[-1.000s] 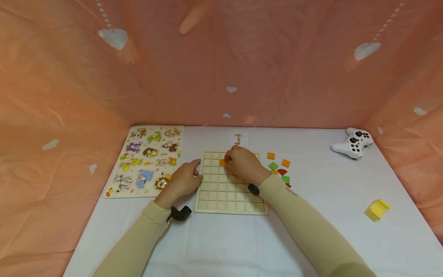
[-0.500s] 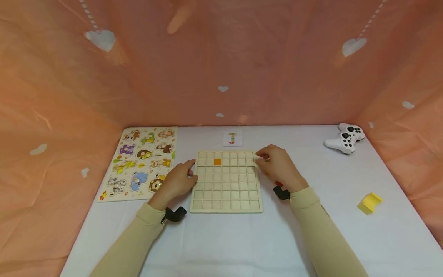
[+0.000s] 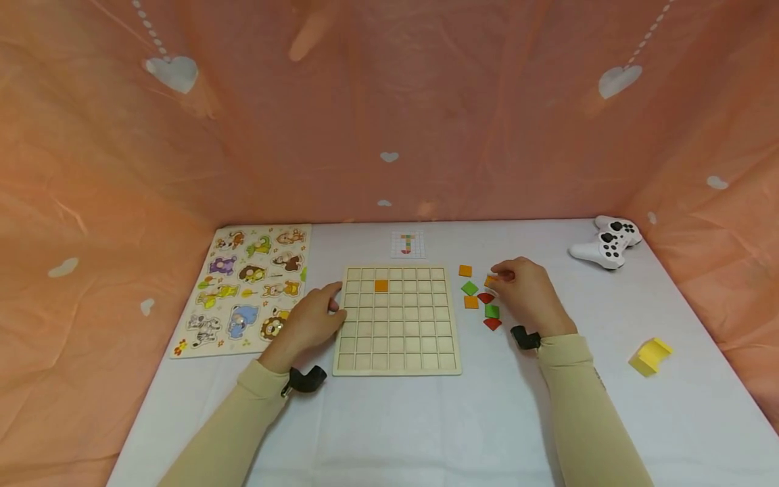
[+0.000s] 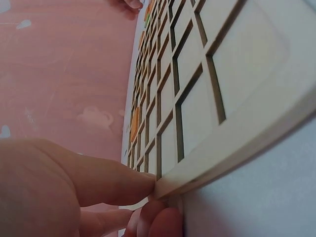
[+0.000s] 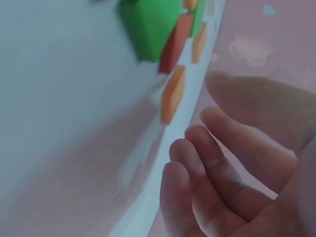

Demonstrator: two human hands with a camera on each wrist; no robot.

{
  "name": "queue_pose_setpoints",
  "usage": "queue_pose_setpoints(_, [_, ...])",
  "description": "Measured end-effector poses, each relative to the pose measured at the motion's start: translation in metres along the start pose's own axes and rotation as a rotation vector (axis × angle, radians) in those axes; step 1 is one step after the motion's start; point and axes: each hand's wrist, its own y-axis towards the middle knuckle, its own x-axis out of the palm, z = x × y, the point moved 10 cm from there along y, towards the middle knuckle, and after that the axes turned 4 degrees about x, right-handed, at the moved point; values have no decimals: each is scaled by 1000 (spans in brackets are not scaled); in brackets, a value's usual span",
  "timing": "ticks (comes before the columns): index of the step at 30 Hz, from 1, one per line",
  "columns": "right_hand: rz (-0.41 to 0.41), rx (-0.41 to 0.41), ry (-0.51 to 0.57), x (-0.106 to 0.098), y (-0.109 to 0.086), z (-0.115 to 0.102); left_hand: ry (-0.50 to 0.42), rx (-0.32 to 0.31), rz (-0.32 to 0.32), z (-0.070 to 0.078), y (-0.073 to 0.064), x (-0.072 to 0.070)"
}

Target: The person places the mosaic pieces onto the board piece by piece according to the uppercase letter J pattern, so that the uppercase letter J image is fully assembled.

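Note:
A pale wooden grid board (image 3: 397,345) lies on the white table, one orange square tile (image 3: 381,286) set in its upper part. My left hand (image 3: 310,318) rests against the board's left edge. In the left wrist view the thumb (image 4: 113,180) touches the rim, other fingers bent beside it. To the right of the board my right hand (image 3: 526,291) reaches over an orange tile (image 3: 489,281). The right wrist view shows its fingers loosely bent and apart from the nearest orange tile (image 5: 173,95). Green squares (image 3: 469,288) and red curved pieces (image 3: 492,325) lie nearby.
A small printed card (image 3: 407,245) with a coloured J-like figure lies behind the board. On the left is an animal puzzle board (image 3: 243,287). A white game controller (image 3: 608,243) and a yellow block (image 3: 650,357) are on the right. An orange cloth (image 3: 438,135) hangs behind.
My right hand has let go of the orange tile in the grid and moved right to the loose pieces. The left hand stays at the board's edge. The head view has shifted slightly.

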Motion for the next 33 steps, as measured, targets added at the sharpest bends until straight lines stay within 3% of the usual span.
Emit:
queue_pose_setpoints(11, [-33, 53, -17, 3, 1, 16, 1, 17, -2, 4, 0, -1])
queue_pose_setpoints(33, [-24, 66, -36, 6, 5, 16, -9, 1, -4, 1, 0, -1])
